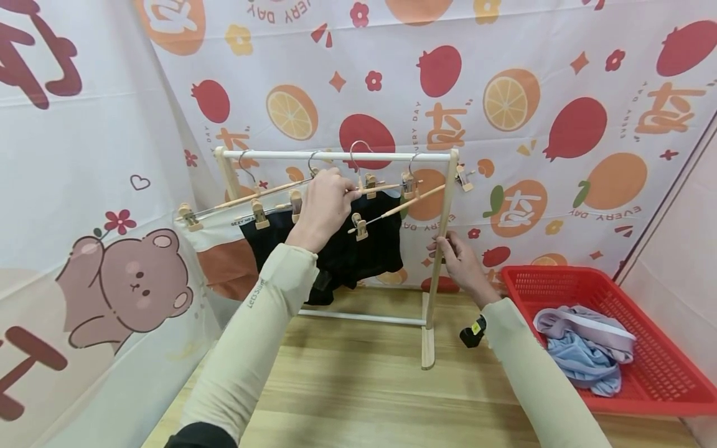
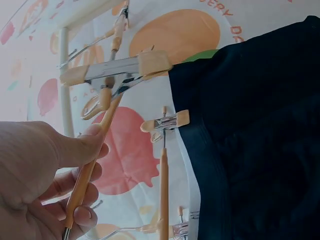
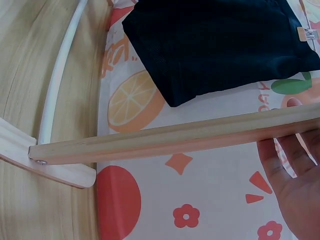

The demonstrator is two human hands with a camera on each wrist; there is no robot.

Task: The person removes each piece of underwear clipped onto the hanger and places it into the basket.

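Note:
My left hand (image 1: 327, 202) holds the wooden bar of a clip hanger (image 2: 89, 172) near the top rail of a small clothes rack (image 1: 269, 154). Thumb and fingers curl round this bar in the left wrist view. Black underpants (image 2: 260, 130) hang from the clips beside it, partly behind my left hand and sleeve in the head view. My right hand (image 1: 463, 264) grips the rack's right wooden post (image 3: 180, 137), its fingers passing behind the wood. In front of the right post, another clip hanger (image 1: 417, 200) tilts with bare clips.
A red basket (image 1: 672, 348) at the right holds crumpled mauve and blue clothes (image 1: 585, 348). Brown and white underpants (image 1: 229, 267) hang at the rack's left end. The rack stands on a wood-grain table (image 1: 358, 386) before a fruit-print curtain (image 1: 493, 37).

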